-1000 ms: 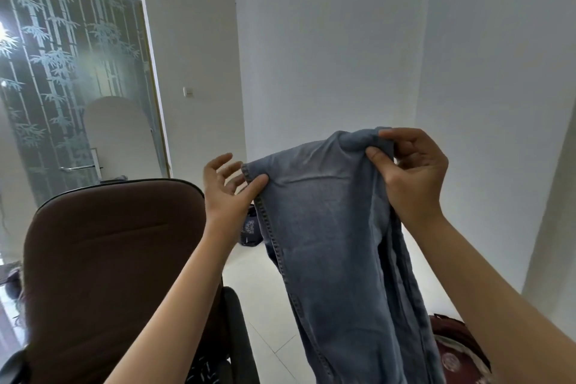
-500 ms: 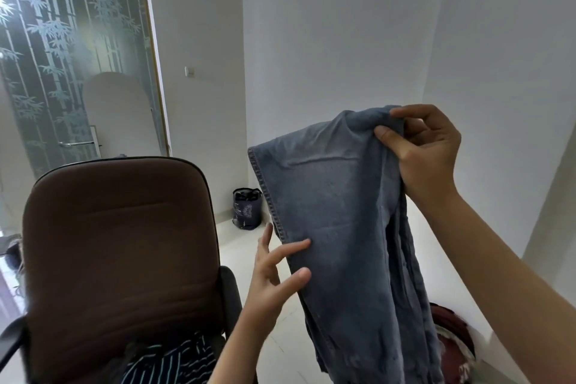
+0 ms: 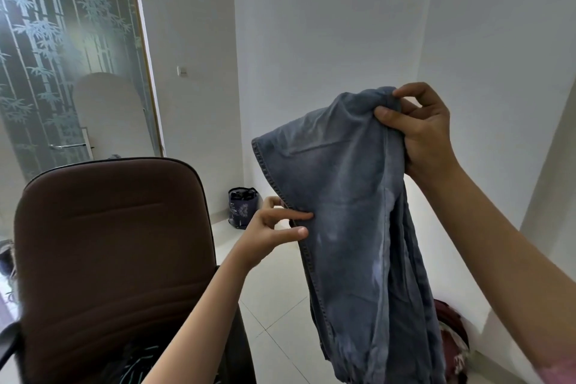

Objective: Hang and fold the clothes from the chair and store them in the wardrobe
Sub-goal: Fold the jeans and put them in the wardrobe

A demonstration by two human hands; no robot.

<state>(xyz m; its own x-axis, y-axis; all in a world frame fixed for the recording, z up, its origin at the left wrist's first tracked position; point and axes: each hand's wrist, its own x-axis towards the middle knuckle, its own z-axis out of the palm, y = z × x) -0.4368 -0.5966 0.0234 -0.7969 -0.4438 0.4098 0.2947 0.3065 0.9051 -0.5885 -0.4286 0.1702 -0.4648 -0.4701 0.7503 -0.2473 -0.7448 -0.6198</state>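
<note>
A pair of light blue jeans (image 3: pixel 349 227) hangs in the air at the centre right, its legs dropping out of the frame's bottom. My right hand (image 3: pixel 417 131) grips the bunched top of the jeans, thumb in front. Lower down, my left hand (image 3: pixel 274 227) pinches the stitched left edge between thumb and fingers. A brown office chair (image 3: pixel 112 252) stands at the lower left. On its seat lies a dark striped garment (image 3: pixel 140 365), partly hidden by my left forearm. No wardrobe shows in this view.
A frosted glass door with a bamboo pattern (image 3: pixel 62 56) fills the left wall. A dark bag (image 3: pixel 243 206) sits on the white tiled floor in the far corner. A maroon patterned bundle (image 3: pixel 452 340) lies on the floor at the lower right, behind the jeans.
My left hand let go of the top corner, dropped down the left edge and now pinches the seam. My right hand kept its grip on the jeans' top.
</note>
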